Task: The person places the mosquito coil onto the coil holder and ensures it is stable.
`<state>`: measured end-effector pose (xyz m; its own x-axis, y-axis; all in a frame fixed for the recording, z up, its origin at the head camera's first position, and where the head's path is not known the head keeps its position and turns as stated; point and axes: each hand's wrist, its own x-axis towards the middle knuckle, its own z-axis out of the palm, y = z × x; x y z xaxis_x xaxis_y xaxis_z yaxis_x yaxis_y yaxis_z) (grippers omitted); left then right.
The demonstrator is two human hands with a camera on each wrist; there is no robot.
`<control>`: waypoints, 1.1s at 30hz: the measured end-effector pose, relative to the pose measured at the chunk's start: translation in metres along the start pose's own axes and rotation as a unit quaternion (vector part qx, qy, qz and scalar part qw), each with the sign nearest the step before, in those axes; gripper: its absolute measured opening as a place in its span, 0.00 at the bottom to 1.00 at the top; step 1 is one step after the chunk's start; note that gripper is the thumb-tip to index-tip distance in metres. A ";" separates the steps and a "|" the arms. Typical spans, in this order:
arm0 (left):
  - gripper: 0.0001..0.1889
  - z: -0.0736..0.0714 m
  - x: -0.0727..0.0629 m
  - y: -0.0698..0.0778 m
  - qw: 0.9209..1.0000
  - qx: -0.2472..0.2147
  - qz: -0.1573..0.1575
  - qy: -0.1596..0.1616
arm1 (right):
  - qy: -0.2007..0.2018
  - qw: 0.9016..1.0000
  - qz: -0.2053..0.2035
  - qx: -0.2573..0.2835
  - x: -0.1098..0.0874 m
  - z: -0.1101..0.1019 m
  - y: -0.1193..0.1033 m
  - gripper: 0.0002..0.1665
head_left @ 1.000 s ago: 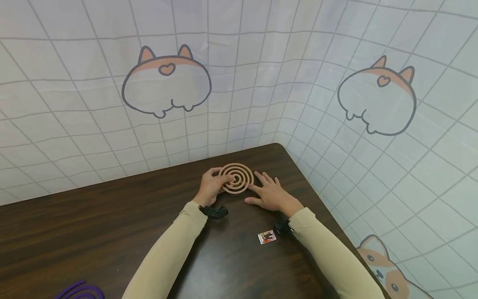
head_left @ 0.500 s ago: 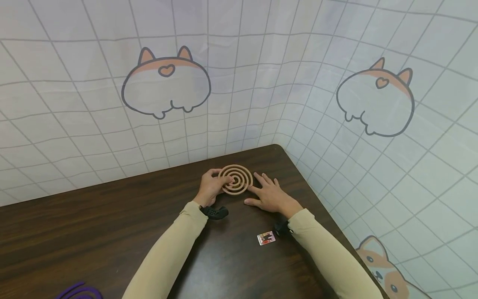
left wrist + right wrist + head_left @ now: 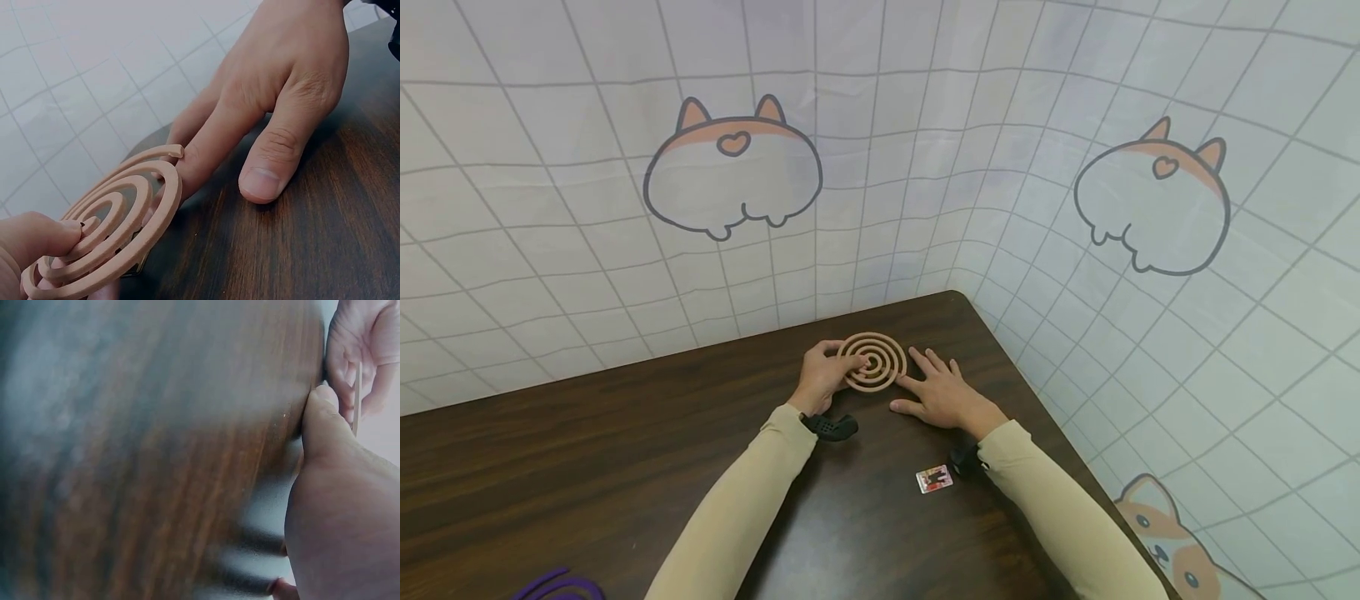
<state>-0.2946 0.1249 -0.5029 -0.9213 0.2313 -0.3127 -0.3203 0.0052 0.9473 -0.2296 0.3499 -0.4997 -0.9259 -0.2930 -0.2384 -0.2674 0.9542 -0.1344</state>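
only the head view gets the card (image 3: 934, 479) and purple coil (image 3: 576, 581) on the table (image 3: 625, 467), but the left wrist one shows the tan coil (image 3: 146, 203)'s loose end, right by the right hand (image 3: 943, 392). left hand (image 3: 823, 371) pinches the tan coil above the table, thumb near its centre; right hand's fingers are spread, gripping nothing

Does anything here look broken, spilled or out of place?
Nothing stands out. The tan mosquito coil pinched in the left hand looks unbroken where visible, the card lies flat, and no spill shows. The purple coil runs out of frame, so I can't judge it fully.
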 end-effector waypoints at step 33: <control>0.27 -0.017 -0.011 0.007 0.999 0.009 -0.018 -0.026 | -0.005 1.000 0.014 -0.027 0.002 0.001 -0.003 0.41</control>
<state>-0.2907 0.1062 -0.4940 -0.8963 0.2804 -0.3434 -0.3488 0.0322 0.9366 -0.2299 0.3466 -0.5008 -0.9309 -0.2659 -0.2506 -0.2550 0.9640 -0.0755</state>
